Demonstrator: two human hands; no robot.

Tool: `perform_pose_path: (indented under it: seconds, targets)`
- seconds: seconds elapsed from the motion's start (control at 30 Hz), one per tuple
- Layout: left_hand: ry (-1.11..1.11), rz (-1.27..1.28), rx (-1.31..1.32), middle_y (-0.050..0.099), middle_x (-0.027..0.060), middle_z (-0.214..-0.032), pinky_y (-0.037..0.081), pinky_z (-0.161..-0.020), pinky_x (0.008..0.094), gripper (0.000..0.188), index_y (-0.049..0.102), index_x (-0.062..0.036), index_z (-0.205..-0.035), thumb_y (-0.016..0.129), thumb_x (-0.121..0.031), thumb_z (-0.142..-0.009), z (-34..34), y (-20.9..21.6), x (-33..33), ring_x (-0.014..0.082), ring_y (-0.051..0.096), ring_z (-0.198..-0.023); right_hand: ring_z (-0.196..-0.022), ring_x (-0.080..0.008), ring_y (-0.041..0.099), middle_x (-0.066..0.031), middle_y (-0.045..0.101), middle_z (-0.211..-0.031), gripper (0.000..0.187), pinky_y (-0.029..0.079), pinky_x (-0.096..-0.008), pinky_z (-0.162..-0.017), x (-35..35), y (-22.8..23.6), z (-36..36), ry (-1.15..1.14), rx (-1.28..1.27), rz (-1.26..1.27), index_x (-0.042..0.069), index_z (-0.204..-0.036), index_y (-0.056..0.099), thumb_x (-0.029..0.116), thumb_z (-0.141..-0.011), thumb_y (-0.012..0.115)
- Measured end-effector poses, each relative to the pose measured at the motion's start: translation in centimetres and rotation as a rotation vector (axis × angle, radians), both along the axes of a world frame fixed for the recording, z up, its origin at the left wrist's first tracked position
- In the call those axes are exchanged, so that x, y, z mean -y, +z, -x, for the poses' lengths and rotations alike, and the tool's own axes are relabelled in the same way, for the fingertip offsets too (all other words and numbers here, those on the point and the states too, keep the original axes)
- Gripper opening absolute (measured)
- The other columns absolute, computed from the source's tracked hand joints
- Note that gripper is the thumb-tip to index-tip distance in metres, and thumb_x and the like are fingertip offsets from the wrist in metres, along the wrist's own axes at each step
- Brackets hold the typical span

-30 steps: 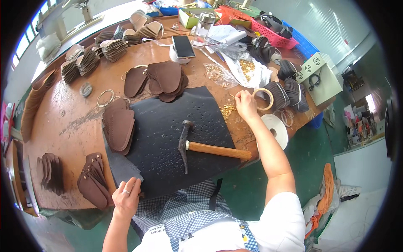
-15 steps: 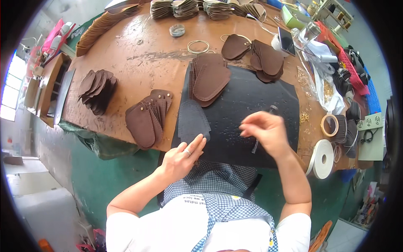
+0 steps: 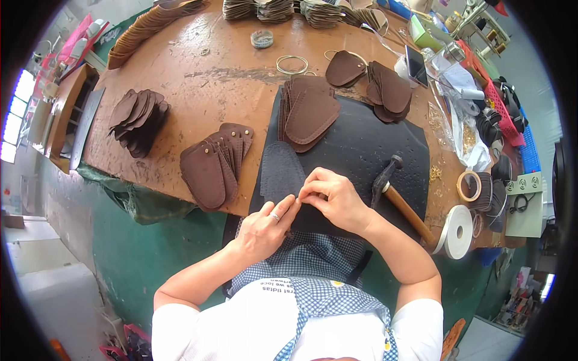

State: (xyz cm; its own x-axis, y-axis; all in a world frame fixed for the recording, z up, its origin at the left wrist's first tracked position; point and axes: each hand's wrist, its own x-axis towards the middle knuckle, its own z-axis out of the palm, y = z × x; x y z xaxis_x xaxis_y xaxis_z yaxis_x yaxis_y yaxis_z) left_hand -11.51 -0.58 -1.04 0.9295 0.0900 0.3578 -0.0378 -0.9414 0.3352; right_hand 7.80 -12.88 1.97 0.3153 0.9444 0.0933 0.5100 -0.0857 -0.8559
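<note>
A worker's left hand [image 3: 260, 233], fingers extended and grip hidden, is covering the near end of a seemingly light, bendable gray leather piece [image 3: 282, 172], best held by its edges, on a black mat [image 3: 367, 135], while the right hand [image 3: 338, 201] is holding a nearly closed pinch, contents, if any, unseen.

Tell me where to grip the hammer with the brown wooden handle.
Likely the middle of the straight wooden handle, right hand coming from the near right: it slants that way from the dark metal head, and its near end lies by the round white roll.
</note>
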Motion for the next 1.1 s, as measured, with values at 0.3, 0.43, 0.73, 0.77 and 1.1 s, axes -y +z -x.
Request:
perform_pose_path:
  seconds: [0.3, 0.43, 0.73, 0.77, 1.1]
  targets:
    - [-0.010, -0.001, -0.003, 0.062, 0.0096, -0.136, 0.058, -0.068, 0.0296, 0.065, 0.068, -0.0018, -0.126, 0.076, -0.002, -0.061, 0.2, 0.0, -0.1, 0.0186, 0.069, -0.089, -0.077, -0.0218, 0.065, -0.0069, 0.064, -0.085, 0.007, 0.053, -0.0343, -0.070, -1.1, -0.7, -0.2, 0.023, 0.157, -0.040, 0.002, -0.088, 0.075, 0.004, -0.081, 0.077]
    - [-0.008, -0.013, 0.014, 0.062, 0.0095, -0.136, 0.059, -0.068, 0.0301, 0.066, 0.068, -0.0024, -0.126, 0.076, -0.003, -0.061, 0.5, 0.0, -0.2, 0.0185, 0.070, -0.088, -0.074, -0.0218, 0.065, -0.0077, 0.065, -0.083, 0.010, 0.053, -0.0336, -0.070, -2.2, 1.1, -0.5, 0.034, 0.020, 0.174, 0.002, -0.087, 0.075, 0.003, -0.078, 0.078]
    - [-0.042, 0.098, 0.027, 0.064, 0.0109, -0.133, 0.060, -0.066, 0.0302, 0.061, 0.069, -0.0020, -0.122, 0.079, -0.004, -0.062, 0.2, 0.4, -0.7, 0.0188, 0.070, -0.086, -0.074, -0.0250, 0.068, -0.0098, 0.069, -0.083, 0.012, 0.054, -0.0373, -0.071, -4.9, 2.7, -1.8, 0.156, 0.083, 0.500, 0.004, -0.085, 0.076, 0.010, -0.075, 0.080]
    - [-0.042, 0.111, 0.035, 0.065, 0.0109, -0.130, 0.059, -0.066, 0.0301, 0.058, 0.070, -0.0021, -0.120, 0.080, -0.004, -0.063, -0.1, 0.6, -1.0, 0.0187, 0.070, -0.086, -0.077, -0.0266, 0.070, -0.0110, 0.072, -0.081, 0.011, 0.055, -0.0378, -0.073, -5.2, 3.0, -1.7, 0.165, 0.125, 0.550, 0.005, -0.083, 0.076, 0.011, -0.074, 0.080]
    - [-0.096, -0.300, -0.055, 0.068, 0.0165, -0.115, 0.058, -0.062, 0.0286, 0.037, 0.069, 0.0083, -0.109, 0.068, -0.004, -0.074, -0.4, 2.4, -1.8, 0.0195, 0.070, -0.084, -0.079, -0.0192, 0.069, -0.0086, 0.068, -0.088, 0.016, 0.056, -0.0309, -0.073, -1.1, 1.1, 0.0, -0.061, -0.139, 0.164, 0.002, -0.097, 0.072, 0.008, -0.083, 0.076]
